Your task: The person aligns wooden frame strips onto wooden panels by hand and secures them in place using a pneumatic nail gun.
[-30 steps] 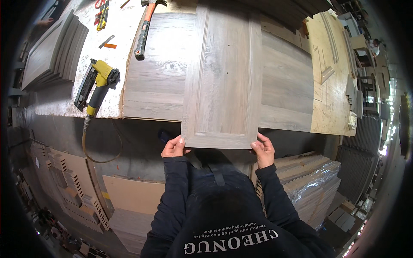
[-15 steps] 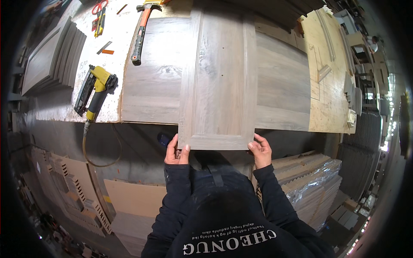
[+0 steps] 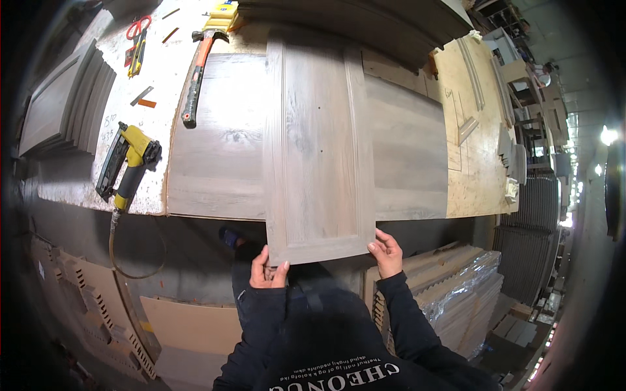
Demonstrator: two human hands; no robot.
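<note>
In the head view, a framed wood-grained panel [image 3: 321,189] is laid across a flat board [image 3: 218,173], its near end projecting past the board's front edge. In front of the board, the panel's near left corner is pinched by the left hand [image 3: 265,274] and its near right corner by the right hand [image 3: 390,258]. A nail gun [image 3: 132,163] is placed left of the board; a hammer [image 3: 197,78] is seen by its far left edge.
</note>
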